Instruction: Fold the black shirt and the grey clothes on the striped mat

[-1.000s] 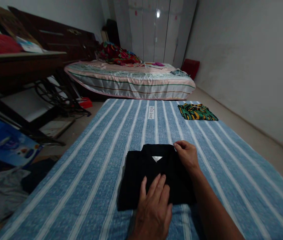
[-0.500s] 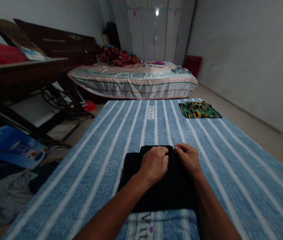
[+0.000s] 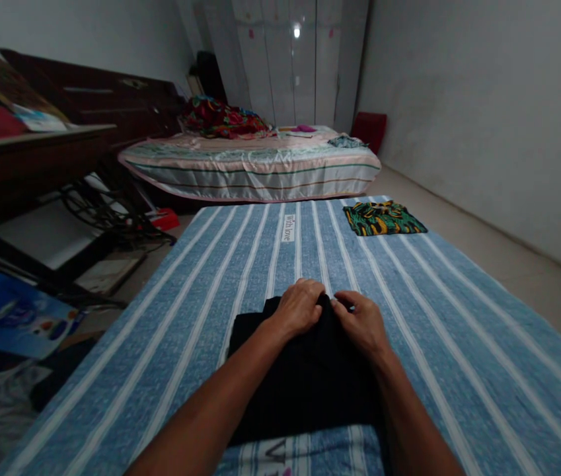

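Black folded shirt (image 3: pixel 304 390), lying on the blue striped sheet (image 3: pixel 186 317), and it looks like collar work! Right hand (image 3: pixel 362 324) seems to pinch the top edge; left hand (image 3: pixel 300 307) curls over it, fingertips hidden, so its grip I can't tell. Next calls for gentle, even smoothing, I'd judge. Beyond, a printed patch (image 3: pixel 288 228) reads "With love"; lettering on the blue box (image 3: pixel 17 311) blurs out.

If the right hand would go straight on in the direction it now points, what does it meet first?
Most likely the left hand: it is close ahead of the right hand, toward the left, past the black garment at its fingertips. Depth between the hands is hard to judge.
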`<state>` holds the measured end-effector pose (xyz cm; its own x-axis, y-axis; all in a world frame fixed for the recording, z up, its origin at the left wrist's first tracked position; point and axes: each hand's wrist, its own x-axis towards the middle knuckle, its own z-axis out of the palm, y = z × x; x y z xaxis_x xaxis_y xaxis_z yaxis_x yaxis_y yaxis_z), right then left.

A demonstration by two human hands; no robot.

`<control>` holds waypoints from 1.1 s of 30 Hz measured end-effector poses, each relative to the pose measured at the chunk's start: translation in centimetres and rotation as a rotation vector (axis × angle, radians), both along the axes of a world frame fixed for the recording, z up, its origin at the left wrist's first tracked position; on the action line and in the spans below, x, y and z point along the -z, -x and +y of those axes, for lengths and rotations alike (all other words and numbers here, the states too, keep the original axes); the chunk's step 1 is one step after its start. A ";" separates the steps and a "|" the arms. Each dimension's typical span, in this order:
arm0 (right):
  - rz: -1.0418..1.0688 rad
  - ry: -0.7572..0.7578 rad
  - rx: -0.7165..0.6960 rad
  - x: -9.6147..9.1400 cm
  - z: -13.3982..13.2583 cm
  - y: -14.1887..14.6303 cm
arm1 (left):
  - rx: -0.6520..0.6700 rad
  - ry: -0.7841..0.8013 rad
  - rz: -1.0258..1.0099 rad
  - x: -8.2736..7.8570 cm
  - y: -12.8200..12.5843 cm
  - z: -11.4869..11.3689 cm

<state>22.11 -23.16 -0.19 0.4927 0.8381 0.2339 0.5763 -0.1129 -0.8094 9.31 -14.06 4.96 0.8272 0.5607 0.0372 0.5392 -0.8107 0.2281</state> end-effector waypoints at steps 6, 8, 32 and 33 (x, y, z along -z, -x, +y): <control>-0.248 0.091 -0.058 -0.6 -0.1 0.3 | -0.022 0.029 -0.050 0.3 0.0 0.1; -0.259 0.087 -0.076 -0.6 -0.1 0.4 | -0.028 0.041 -0.064 0.3 0.1 0.0; 0.159 0.160 -0.392 -0.9 -2.2 -3.2 | 0.006 0.149 -0.264 2.7 0.6 0.4; 0.153 0.164 -0.389 -0.8 -2.2 -3.2 | 0.006 0.151 -0.269 2.7 0.6 0.4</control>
